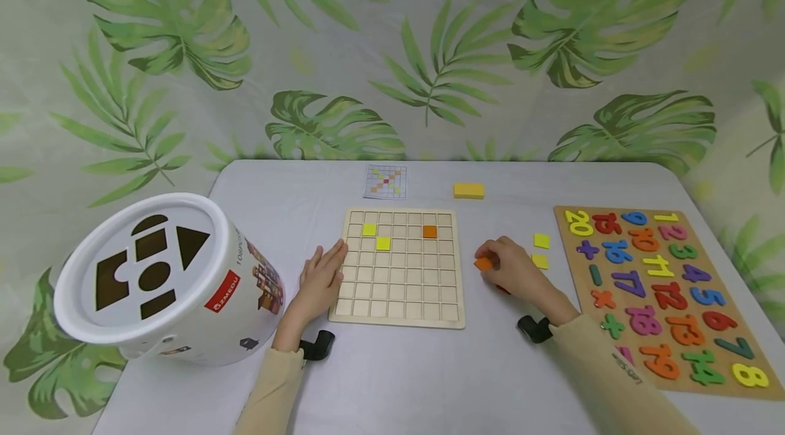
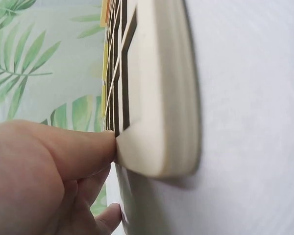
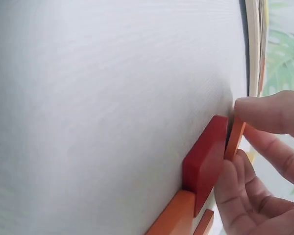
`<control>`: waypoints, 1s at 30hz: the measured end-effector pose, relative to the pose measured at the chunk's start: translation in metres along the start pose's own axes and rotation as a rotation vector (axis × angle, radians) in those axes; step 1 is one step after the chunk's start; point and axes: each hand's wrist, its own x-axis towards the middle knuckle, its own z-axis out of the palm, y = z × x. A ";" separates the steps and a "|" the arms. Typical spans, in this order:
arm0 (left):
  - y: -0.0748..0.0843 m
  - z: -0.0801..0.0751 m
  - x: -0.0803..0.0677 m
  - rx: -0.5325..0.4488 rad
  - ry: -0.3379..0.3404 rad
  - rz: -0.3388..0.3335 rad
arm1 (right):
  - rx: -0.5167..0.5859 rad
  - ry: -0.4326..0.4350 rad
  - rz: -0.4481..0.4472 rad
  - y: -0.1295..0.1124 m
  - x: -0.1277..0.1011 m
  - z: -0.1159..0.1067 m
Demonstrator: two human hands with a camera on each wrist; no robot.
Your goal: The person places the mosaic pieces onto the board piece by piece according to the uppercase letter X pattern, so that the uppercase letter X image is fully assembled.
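Observation:
A wooden grid board point(image 1: 398, 312) lies mid-table with two yellow tiles point(image 1: 376, 236) and one orange tile point(image 1: 430, 232) set in its cells. My left hand point(image 1: 323, 278) rests with straight fingers against the board's left edge point(image 2: 157, 127); the thumb point(image 2: 83, 147) presses its corner. To the board's right, my right hand point(image 1: 514, 269) pinches a thin orange tile point(image 1: 484, 262) point(image 3: 234, 139) between thumb and forefinger. A red tile point(image 3: 206, 164) stands under it, with more orange tiles point(image 3: 174, 215) below.
A white shape-sorter bucket point(image 1: 162, 281) stands at the left. A number puzzle board point(image 1: 665, 292) lies at the right. Two loose yellow tiles point(image 1: 541, 250) sit beside my right hand. A yellow block point(image 1: 469, 190) and a pattern card point(image 1: 385, 181) lie at the back.

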 end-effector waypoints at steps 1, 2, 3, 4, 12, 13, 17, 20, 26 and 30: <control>0.000 0.000 0.000 0.001 0.001 0.000 | 0.003 0.005 -0.009 -0.001 0.001 0.000; 0.000 0.000 0.000 0.002 0.000 0.000 | 0.007 0.010 -0.026 -0.002 0.002 0.000; 0.000 0.000 0.000 0.000 -0.001 0.000 | 0.016 0.012 -0.036 -0.004 0.003 0.001; 0.000 0.000 0.000 0.001 -0.003 -0.001 | 0.028 0.013 -0.050 -0.006 0.004 0.001; -0.001 0.000 0.000 -0.003 -0.014 -0.006 | 0.138 -0.015 -0.129 -0.029 0.023 0.009; -0.001 0.000 0.000 -0.001 -0.014 -0.005 | 0.150 -0.023 -0.132 -0.032 0.027 0.011; -0.002 0.000 0.000 -0.002 -0.010 -0.003 | 0.166 -0.060 -0.150 -0.046 0.042 0.017; -0.002 0.000 0.000 -0.002 -0.006 0.002 | 0.148 -0.088 -0.162 -0.055 0.053 0.021; -0.001 0.000 0.000 -0.005 0.008 0.010 | 0.059 -0.133 -0.210 -0.067 0.070 0.029; -0.001 0.001 -0.001 -0.007 0.015 0.015 | 0.000 -0.147 -0.268 -0.069 0.078 0.033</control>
